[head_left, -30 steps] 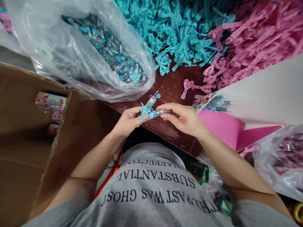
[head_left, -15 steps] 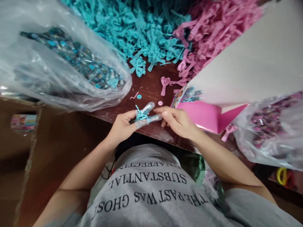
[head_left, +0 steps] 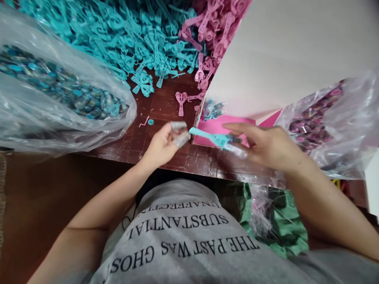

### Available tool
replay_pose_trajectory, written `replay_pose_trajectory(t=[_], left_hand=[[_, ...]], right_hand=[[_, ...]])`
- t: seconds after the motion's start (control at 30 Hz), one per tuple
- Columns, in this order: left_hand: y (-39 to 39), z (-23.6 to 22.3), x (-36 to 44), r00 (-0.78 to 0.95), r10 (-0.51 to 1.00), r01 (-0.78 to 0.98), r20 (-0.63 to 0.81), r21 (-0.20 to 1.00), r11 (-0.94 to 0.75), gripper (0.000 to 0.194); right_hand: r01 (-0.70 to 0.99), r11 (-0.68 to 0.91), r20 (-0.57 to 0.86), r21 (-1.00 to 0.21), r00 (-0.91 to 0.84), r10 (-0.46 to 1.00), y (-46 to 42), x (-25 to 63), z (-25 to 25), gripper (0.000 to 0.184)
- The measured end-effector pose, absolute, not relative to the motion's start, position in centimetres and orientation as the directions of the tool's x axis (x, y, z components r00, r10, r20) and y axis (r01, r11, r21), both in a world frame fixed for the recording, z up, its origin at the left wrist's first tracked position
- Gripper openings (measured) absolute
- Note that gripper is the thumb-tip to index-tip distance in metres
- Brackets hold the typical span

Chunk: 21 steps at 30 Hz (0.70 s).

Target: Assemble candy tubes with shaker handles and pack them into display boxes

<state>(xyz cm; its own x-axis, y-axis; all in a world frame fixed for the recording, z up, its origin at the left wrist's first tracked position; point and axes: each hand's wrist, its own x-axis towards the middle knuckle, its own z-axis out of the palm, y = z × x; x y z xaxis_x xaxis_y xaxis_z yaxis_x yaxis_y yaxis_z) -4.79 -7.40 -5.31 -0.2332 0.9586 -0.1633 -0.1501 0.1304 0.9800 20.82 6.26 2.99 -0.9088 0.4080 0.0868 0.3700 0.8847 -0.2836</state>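
My right hand (head_left: 266, 146) grips a teal plastic strap with clear tubes clipped to it (head_left: 220, 141), carried over the edge of the open pink box (head_left: 213, 128). My left hand (head_left: 164, 144) hovers above the dark table (head_left: 160, 106) with its fingers curled; two fingertips wear grey wraps and I can see nothing in them. More teal straps (head_left: 127, 35) and pink straps (head_left: 210, 23) lie heaped at the back of the table.
A clear bag of teal-capped tubes (head_left: 59, 86) lies on the left. On the right is a clear bag of pink-capped tubes (head_left: 314, 122). The white box lid (head_left: 290, 47) rises at the right. Brown cardboard (head_left: 44, 189) is low on the left. Green plastic (head_left: 284, 232) sits under the table edge.
The assembled teal strap with tubes passed from my left hand to my right, which swung right to the pink box. My view turned to the right.
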Motion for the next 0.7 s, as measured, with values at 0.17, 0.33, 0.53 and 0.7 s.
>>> replay_pose_trajectory(t=[0.17,0.33,0.53,0.7], left_hand=[[3.5,-7.5,-3.7,-0.366,0.905,0.1,0.217,0.976,-0.193,0.077],[9.1,-9.0,-2.0,-0.323,0.923,0.116,0.208,0.977,-0.18,0.044],[8.1,-9.1,-2.0,-0.368,0.909,0.127,0.193,0.979,-0.157,0.033],[8.2,-9.1,-2.0,-0.362,0.916,0.116,0.176,0.983,-0.143,0.04]], right_hand=[[0.623,0.751,-0.17,-0.219,-0.782,0.6,8.5,19.7,2.8,0.038],[0.698,0.712,-0.357,-0.073,-0.685,0.635,8.5,18.3,3.5,0.053],[0.547,0.835,-0.265,-0.061,-0.816,0.514,8.8,17.4,2.8,0.044],[0.405,0.909,-0.351,-0.103,-0.869,0.348,10.6,16.1,2.4,0.032]])
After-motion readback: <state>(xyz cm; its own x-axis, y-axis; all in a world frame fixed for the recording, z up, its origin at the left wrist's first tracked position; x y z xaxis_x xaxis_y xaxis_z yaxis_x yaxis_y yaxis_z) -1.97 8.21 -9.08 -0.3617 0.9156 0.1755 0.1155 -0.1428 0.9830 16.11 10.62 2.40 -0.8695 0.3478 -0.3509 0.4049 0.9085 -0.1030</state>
